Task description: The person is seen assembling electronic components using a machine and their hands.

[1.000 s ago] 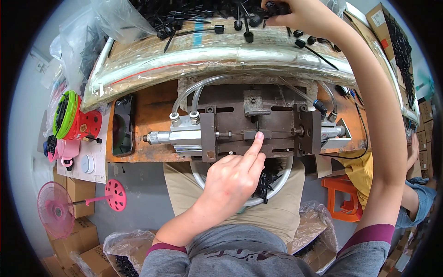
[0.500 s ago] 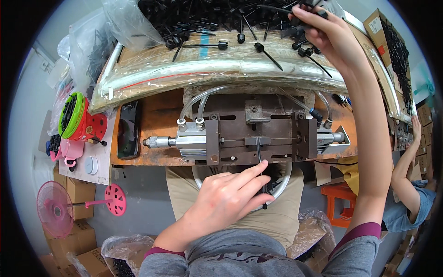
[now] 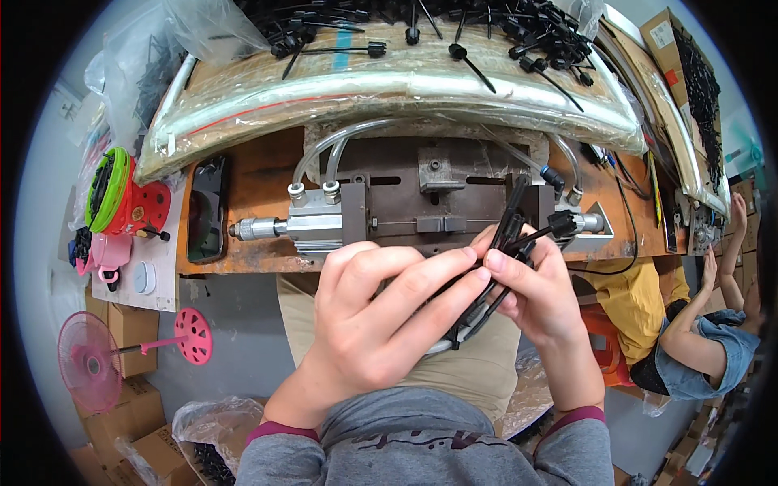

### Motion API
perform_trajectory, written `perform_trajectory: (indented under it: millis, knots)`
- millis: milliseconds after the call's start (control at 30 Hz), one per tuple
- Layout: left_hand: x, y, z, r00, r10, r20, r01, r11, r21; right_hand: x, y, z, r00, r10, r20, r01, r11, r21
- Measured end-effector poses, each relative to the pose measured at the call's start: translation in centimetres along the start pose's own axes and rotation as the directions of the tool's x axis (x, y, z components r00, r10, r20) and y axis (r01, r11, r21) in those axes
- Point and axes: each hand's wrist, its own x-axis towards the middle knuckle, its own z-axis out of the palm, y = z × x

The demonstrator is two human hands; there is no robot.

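Observation:
Above my lap, in front of the clamping fixture [image 3: 478, 174], both hands meet at a bundle of thin black plastic stems [image 3: 509, 223]. My right hand [image 3: 547, 304] is closed round the bundle, and one stem's ridged round head [image 3: 562, 223] sticks out to the right. The fingertips of my left hand [image 3: 361, 324] are pinched together at the bundle's left side, against a stem; my fingers partly hide it. Just beyond my hands lies the fixture's small central metal block [image 3: 442, 224], with no stem visible on it.
A plastic-wrapped cardboard tray [image 3: 389, 101] heaped with black stems spans the back. Air cylinders [image 3: 316, 231] with clear hoses flank the fixture. A phone [image 3: 208, 209], a red-green bucket [image 3: 121, 194] and a pink fan [image 3: 89, 360] are at left. A co-worker's arm [image 3: 689, 324] shows at right.
My right hand has come down from the stem pile to my lap with a bundle of stems. My left hand has moved to meet it. The stem at the fixture's central block is gone from there.

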Motion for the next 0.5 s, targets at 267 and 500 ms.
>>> perform_trajectory:
  millis: [267,500]
  knots:
    - [-1.1,0.7,-0.4,0.989,0.068,0.130,-0.066,0.998,-0.021,-1.2,1.3,-0.2,0.996,0.075,-0.047,-0.071,0.995,0.067]
    - [-2.8,0.1,0.2,0.972,-0.146,0.182,0.179,0.967,-0.182,-3.1,1.5,-1.2,0.862,-0.446,-0.243,0.377,0.882,-0.282]
